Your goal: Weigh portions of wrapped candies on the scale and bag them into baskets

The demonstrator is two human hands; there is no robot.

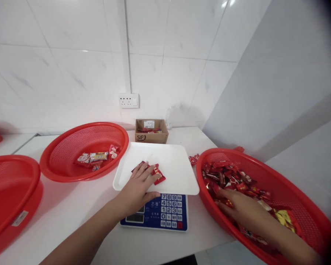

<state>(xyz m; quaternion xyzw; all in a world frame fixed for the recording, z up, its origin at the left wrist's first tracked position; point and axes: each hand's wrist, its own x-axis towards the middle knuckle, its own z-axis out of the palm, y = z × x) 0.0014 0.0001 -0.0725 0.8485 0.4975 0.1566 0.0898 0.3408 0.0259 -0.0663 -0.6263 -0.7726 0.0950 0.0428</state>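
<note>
My left hand [139, 189] lies over the white tray [176, 165] of a blue-keyed weighing scale [172, 213]. Its fingers are stretched out and slightly apart, touching small red candy packets [158, 175] on the tray. On the right, my right hand [235, 204] reaches into a red plastic basket [295, 191] of mostly red wrapped candies [228, 176]. Its fingertips dip among the wrappers, so whether they grip a candy is hidden.
A second red basket [60, 154] at the left holds several wrapped snacks [98, 156]. Another red basket [13, 195] stands at the far left. Behind the tray is a small cardboard box [151, 138] with packets inside. A red patterned packet [193, 159] lies between tray and right basket.
</note>
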